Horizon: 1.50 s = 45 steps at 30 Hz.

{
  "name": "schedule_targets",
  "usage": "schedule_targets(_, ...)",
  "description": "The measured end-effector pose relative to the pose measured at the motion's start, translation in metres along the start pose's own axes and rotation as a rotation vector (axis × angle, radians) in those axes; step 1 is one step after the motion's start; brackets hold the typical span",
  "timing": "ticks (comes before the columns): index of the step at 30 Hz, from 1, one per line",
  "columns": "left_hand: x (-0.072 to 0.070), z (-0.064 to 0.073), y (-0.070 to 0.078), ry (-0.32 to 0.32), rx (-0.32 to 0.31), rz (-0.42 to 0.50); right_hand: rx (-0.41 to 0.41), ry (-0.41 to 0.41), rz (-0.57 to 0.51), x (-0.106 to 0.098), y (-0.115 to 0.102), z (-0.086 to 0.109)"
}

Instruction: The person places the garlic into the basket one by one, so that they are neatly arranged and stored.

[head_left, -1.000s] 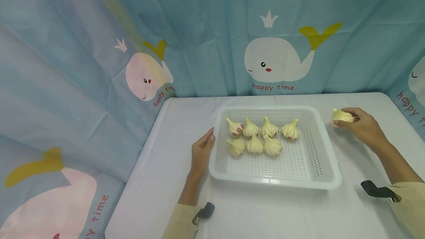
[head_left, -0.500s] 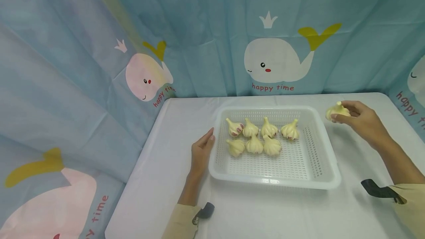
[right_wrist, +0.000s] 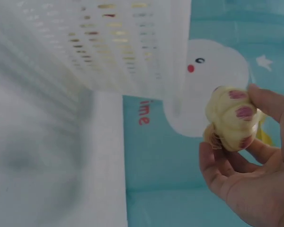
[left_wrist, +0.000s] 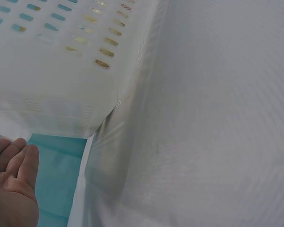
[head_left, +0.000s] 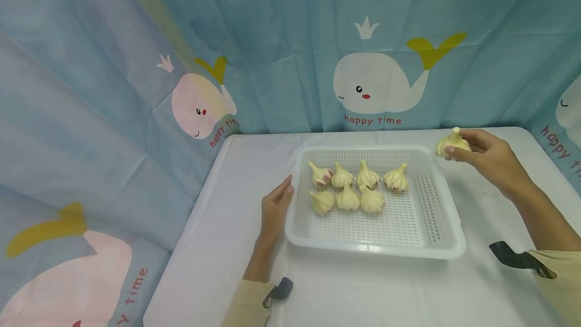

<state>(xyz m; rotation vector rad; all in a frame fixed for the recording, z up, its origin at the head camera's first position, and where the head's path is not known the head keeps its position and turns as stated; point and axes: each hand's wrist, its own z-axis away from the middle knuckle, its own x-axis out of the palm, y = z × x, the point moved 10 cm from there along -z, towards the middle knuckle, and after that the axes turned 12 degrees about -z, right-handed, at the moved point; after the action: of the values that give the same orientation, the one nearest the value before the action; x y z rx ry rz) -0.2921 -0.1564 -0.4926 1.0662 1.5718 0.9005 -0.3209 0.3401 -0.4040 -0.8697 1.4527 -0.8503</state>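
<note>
In the head view, a white perforated plastic basket (head_left: 372,247) stands on the table. Inside it lie several pale garlic bulbs (head_left: 347,199), set in two rows towards the left and back. My right hand (head_left: 495,165) holds another garlic bulb (head_left: 451,145) between thumb and fingers, stem up, over the basket's back right corner. The right wrist view shows this bulb's purple-streaked underside and root tuft, with the thumb on one side and fingers on the other. My left hand (head_left: 274,211) is at the basket's left rim, fingers extended with their tips right at its edge.
The table (head_left: 218,246) has a white cover. A blue curtain (head_left: 281,44) printed with whales hangs behind it and along the sides. Dark straps (head_left: 513,256) stick out at both sleeve cuffs.
My right hand has raised the garlic bulb from the right side of the table and carried it left to the basket's back right corner. The left hand and basket stay put.
</note>
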Motion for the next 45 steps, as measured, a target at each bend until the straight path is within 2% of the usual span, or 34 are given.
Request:
schedule_targets(5,-0.001,0.0,-0.001,0.006,-0.005,0.008,-0.016,0.011,-0.023,0.002,-0.012,0.001)
schedule_targets(11,0.0,0.0,-0.001,0.005,-0.015,0.004,-0.028,-0.013,-0.043,0.01,-0.025,0.0)
schedule_targets(20,-0.001,0.001,0.0,0.008,0.005,0.016,0.0,-0.041,-0.083,0.02,-0.036,-0.003)
schedule_targets(33,0.001,0.0,0.0,-0.003,0.006,0.04,-0.122,-0.023,-0.144,0.022,-0.063,-0.003)
schedule_targets(45,0.0,0.0,0.0,0.0,-0.009,0.039,-0.174,-0.029,-0.218,0.026,-0.079,-0.007)
